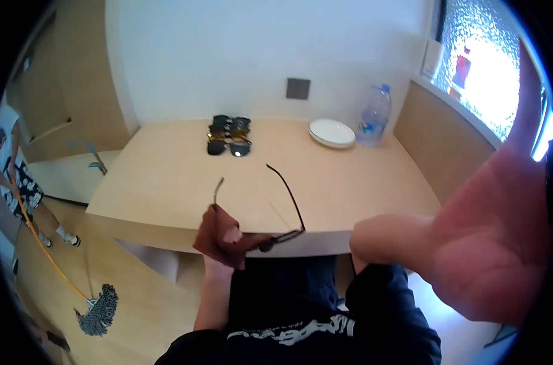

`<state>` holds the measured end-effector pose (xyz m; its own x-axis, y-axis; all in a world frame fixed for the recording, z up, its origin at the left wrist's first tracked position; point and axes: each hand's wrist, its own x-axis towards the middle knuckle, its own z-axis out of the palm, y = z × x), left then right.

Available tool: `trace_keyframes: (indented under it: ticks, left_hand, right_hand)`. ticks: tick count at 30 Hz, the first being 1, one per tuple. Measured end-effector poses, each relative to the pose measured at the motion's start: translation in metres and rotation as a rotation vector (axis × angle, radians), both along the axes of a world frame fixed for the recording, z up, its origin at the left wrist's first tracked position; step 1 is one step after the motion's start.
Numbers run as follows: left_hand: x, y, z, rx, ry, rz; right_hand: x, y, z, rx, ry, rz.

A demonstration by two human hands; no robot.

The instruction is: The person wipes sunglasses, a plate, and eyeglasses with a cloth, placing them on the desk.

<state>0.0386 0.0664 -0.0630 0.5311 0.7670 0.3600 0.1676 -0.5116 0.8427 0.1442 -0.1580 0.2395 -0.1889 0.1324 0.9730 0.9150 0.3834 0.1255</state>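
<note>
Here, the left fingers (232, 235) clamp brown cloth (212, 236) over eyeglasses (293, 233), sunglasses (240, 131) beyond them; the right hand's (492, 243) finger state I cannot tell

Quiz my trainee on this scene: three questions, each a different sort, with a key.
1. True or false: the white dish lies between the row of sunglasses and the plastic bottle.

2. Fill in the blank: the handle of the mop is held by ____.

3. Multiple choice: what does the left hand of the camera wearer hold?
A) the plastic bottle
B) a brown cloth with a pair of black-framed eyeglasses
C) the mop

Key:
1. True.
2. Another person, at the far left of the view.
3. B.
</note>
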Motion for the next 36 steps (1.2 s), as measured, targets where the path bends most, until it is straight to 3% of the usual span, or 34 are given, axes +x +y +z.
trace_keyframes:
  ticks: [2,4,5,6,8,10,11,12,14,18,20,23,24,26,32,36]
  left_hand:
    - [-0.006,-0.019,0.039,0.220,-0.116,-0.042]
    - [0.002,-0.021,0.029,-0.024,-0.411,-0.107]
    - [0.006,-0.019,0.030,0.104,-0.273,-0.055]
    - [-0.003,-0.017,0.019,0.428,-0.099,-0.086]
    - [0.005,-0.008,-0.008,-0.048,-0.460,-0.310]
    - [0.003,-0.014,0.008,-0.230,-0.377,-0.356]
    - [0.008,-0.016,0.019,-0.183,-0.239,-0.167]
    - [0.011,-0.016,0.024,-0.155,-0.263,-0.146]
    - [0.006,-0.012,0.028,0.445,0.003,-0.022]
    - [0.007,-0.019,0.055,0.393,0.358,-0.126]
    - [0.016,-0.017,0.053,0.472,0.258,-0.056]
    - [0.013,-0.031,0.064,0.383,0.428,-0.163]
    - [0.015,-0.031,0.050,0.256,0.260,-0.213]
    - [0.016,-0.031,0.046,0.477,0.223,-0.074]
    - [0.024,-0.035,0.059,0.548,0.302,-0.088]
    - [0.024,-0.027,0.038,0.556,0.370,-0.129]
  right_hand:
    - [0.004,0.001,-0.006,-0.005,-0.024,-0.019]
    - [0.008,0.003,-0.006,0.005,-0.039,-0.027]
    - [0.009,0.001,-0.005,0.015,-0.043,-0.030]
    - [0.008,-0.002,-0.007,0.030,-0.044,-0.036]
    - [0.012,-0.011,-0.005,0.060,-0.050,-0.037]
    - [0.012,-0.019,-0.005,0.081,-0.038,-0.043]
    - [0.014,-0.021,-0.004,0.090,-0.040,-0.047]
    - [0.015,-0.021,-0.003,0.099,-0.051,-0.042]
    - [0.015,-0.029,-0.005,0.128,-0.064,-0.043]
    - [0.016,-0.039,0.000,0.179,-0.090,-0.049]
    - [0.019,-0.047,0.002,0.182,-0.100,-0.072]
    - [0.024,-0.049,0.006,0.178,-0.097,-0.091]
    - [0.026,-0.047,0.005,0.172,-0.089,-0.091]
    - [0.029,-0.045,0.009,0.165,-0.074,-0.097]
    - [0.030,-0.064,0.020,0.155,-0.085,-0.172]
    - [0.012,-0.080,0.021,0.158,-0.104,-0.234]
